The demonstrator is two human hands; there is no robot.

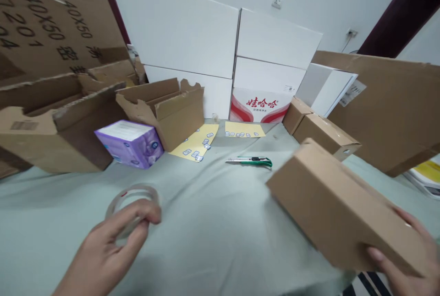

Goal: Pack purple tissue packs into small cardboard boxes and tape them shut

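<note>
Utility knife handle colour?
The utility knife has a green and black handle; it shows best in the head view.

Clear tape roll [134, 190]; closed cardboard box [338, 209], tilted.

Left hand [110, 245] pinches clear tape roll [132, 204] at 7 o'clock. Right hand [402, 259] grips flat cardboard box [343, 209] at 4 o'clock (tilted). Green utility knife [249, 161] lies at 12 o'clock on pale green cloth [206, 245].
</note>
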